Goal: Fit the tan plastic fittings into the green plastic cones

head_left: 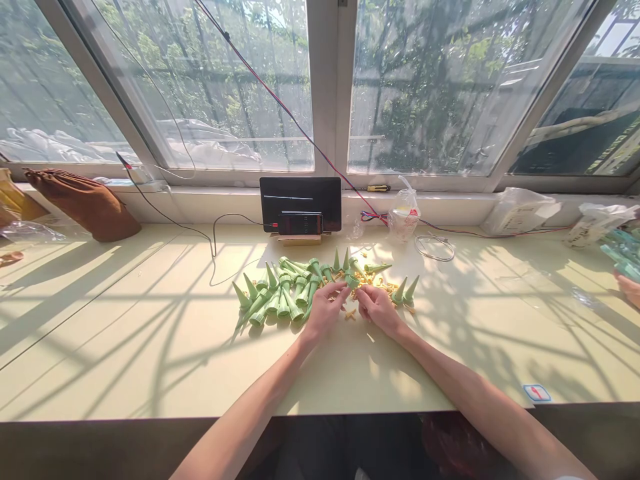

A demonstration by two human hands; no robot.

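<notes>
My left hand (327,308) is closed on a green plastic cone spike (353,282), its wide round end facing up toward me. Close beside it, my right hand (379,309) is closed in a pinch at the cone's rim; whatever sits between those fingertips is too small to make out. Left of my hands lies a pile of green cone spikes (284,293), some on their sides and some standing point up. Small yellow plastic pieces (383,280) are heaped behind my right hand, and one yellow piece (351,314) lies between my wrists. Two cones (405,291) stand upright to the right.
A black tablet (300,190) with a phone (300,224) before it stands at the back. Cables (213,243), a tied plastic bag (404,213) and a brown pouch (87,203) line the window side. Another person's hand (628,288) shows at the far right near green items.
</notes>
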